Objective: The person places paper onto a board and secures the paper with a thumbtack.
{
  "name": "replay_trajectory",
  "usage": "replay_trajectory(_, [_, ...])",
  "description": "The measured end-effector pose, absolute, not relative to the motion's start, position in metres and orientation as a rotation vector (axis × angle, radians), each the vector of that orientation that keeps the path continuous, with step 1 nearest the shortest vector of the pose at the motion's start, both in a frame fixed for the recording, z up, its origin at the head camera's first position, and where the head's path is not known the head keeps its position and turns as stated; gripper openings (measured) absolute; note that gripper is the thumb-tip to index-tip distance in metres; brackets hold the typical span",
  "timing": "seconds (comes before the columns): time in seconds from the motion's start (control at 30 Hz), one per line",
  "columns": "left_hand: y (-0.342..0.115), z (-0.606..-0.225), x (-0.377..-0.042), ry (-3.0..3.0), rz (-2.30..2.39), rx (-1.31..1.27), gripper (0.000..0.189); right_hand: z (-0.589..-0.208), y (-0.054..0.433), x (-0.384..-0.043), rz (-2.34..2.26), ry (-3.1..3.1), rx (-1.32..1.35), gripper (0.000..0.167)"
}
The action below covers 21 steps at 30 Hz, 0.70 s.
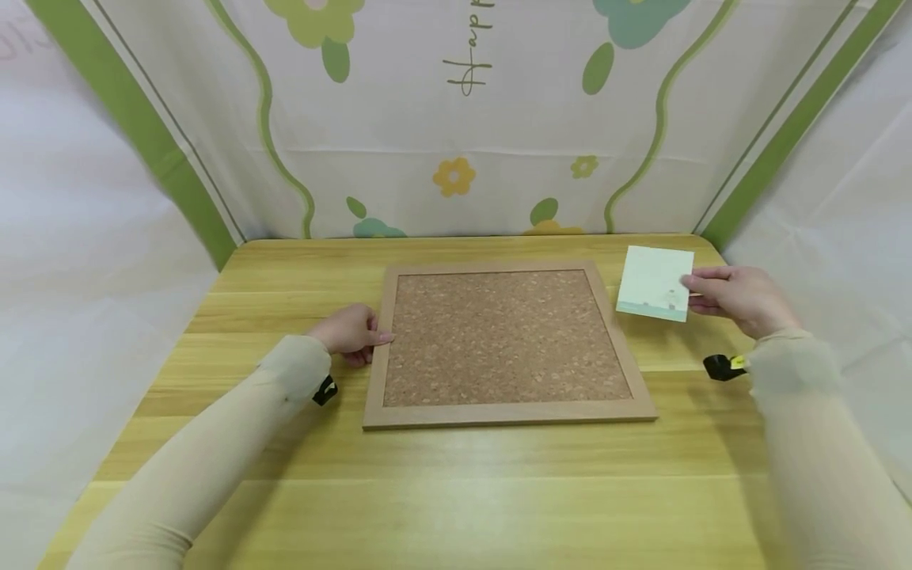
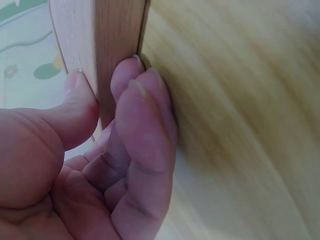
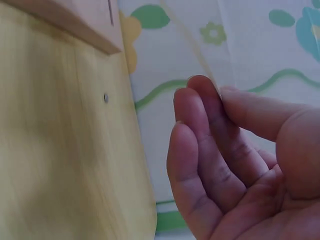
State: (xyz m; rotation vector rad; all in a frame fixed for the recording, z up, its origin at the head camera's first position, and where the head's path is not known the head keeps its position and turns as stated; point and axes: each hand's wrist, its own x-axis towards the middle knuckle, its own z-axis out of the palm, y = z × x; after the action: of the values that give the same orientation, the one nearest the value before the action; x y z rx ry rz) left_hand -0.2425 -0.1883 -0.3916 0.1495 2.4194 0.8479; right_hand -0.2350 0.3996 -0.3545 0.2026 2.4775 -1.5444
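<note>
A cork board [image 1: 499, 340] in a light wooden frame lies flat on the table. My left hand [image 1: 349, 332] grips its left side; in the left wrist view the thumb [image 2: 75, 112] rests on the frame's face and the curled fingers [image 2: 142, 120] meet its outer edge. Right of the board, my right hand [image 1: 744, 297] pinches a pale sheet of note paper [image 1: 655, 281] by its right edge, between thumb and fingertips. The paper has a mint strip along its bottom and is held above the table. The right wrist view shows it almost edge-on.
The wooden table [image 1: 470, 499] ends at the back against a white curtain [image 1: 463, 119] with flowers and green borders. A tiny dark metallic thing [image 3: 105, 97] sits on the table near its edge. Black wrist devices [image 1: 723, 366] hang by both sleeves.
</note>
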Motion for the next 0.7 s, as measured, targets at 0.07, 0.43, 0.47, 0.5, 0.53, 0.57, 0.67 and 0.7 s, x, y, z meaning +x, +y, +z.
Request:
replay_trajectory(0.07, [-0.188,-0.392,-0.243,2.421,0.847,0.161,0.032,-0.353,0.391,-0.233,-1.576,2.484,0.194,0.068])
replay_trajectory(0.43, [-0.189,-0.392,-0.243,2.427,0.865,0.161,0.031,-0.350,0.350,-0.233,-1.638,2.489,0.083,0.058])
replay_trajectory(0.47, [-0.189,-0.393,-0.243,2.427,0.865,0.163,0.031,-0.350,0.346,-0.233,-1.621,2.499,0.080,0.061])
replay_trajectory(0.5, [-0.189,-0.393,-0.243,2.428,0.865,0.165,0.031,-0.350,0.343,-0.234,-1.603,2.510,0.075,0.063])
replay_trajectory(0.53, [-0.189,-0.393,-0.243,2.427,0.862,0.164,0.031,-0.349,0.339,-0.233,-1.596,2.515,0.075,0.065])
replay_trajectory(0.57, [-0.189,-0.393,-0.242,2.426,0.864,0.162,0.031,-0.349,0.336,-0.233,-1.594,2.515,0.074,0.066])
replay_trajectory(0.67, [-0.189,-0.394,-0.242,2.423,0.864,0.157,0.031,-0.350,0.326,-0.234,-1.600,2.504,0.061,0.064])
replay_trajectory(0.7, [-0.189,-0.394,-0.242,2.423,0.867,0.151,0.031,-0.350,0.323,-0.234,-1.604,2.499,0.057,0.063])
